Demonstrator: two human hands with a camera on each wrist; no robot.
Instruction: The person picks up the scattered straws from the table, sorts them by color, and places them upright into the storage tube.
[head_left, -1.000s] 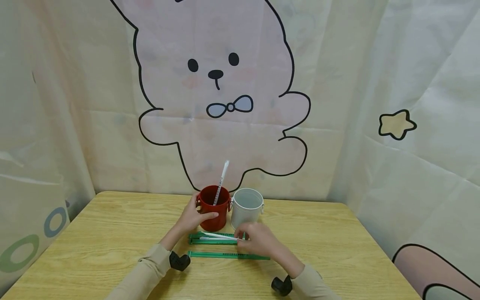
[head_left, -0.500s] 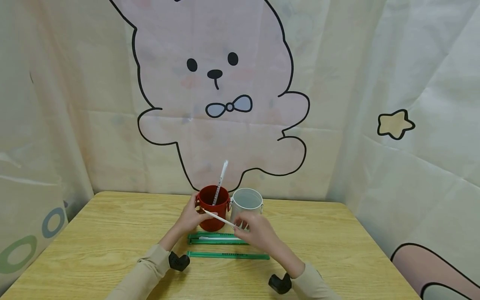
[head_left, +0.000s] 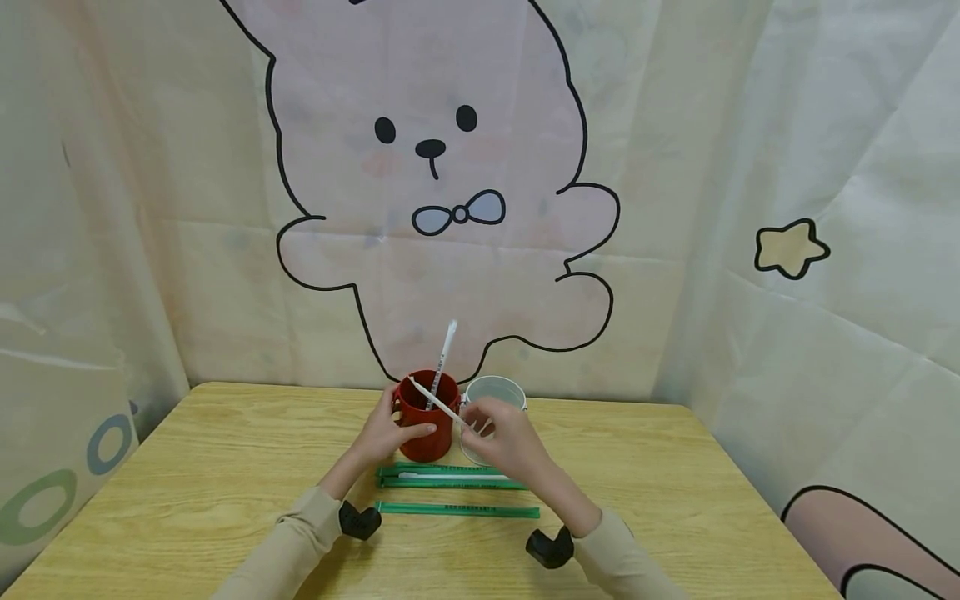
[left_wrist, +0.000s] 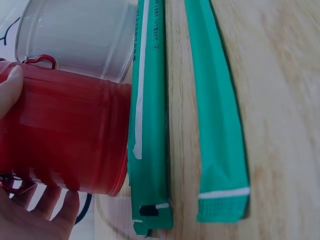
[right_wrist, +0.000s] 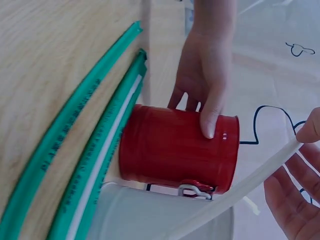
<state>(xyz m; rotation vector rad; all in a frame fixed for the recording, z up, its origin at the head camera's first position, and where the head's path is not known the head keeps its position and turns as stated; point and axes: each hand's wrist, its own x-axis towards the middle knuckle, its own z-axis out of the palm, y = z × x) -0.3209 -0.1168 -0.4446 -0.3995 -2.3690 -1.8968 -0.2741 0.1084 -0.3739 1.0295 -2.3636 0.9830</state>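
My left hand (head_left: 381, 429) grips the side of a small red bucket (head_left: 426, 440), thumb across its front. Inside it leans a slim white wrapped stick (head_left: 447, 340) with dark print, its top above the rim. My right hand (head_left: 512, 442) pinches another slim white paper-wrapped stick (head_left: 437, 402) by its lower right end. That stick slants up to the left, its far tip in front of the bucket's mouth; whether they touch I cannot tell. In the right wrist view thumb and fingers (right_wrist: 309, 131) pinch the white stick (right_wrist: 250, 181).
A white bucket (head_left: 497, 387) stands right of the red one, partly behind my right hand. Before them lie long green packets (head_left: 412, 483) close together, a white stick (head_left: 450, 477) on them. Another green packet (head_left: 457, 510) lies nearer on the wooden table (head_left: 247, 467).
My right hand has lifted one white stick off the green packets, raised it toward the red bucket's mouth and tilted it more steeply. My left hand keeps its hold on the bucket.
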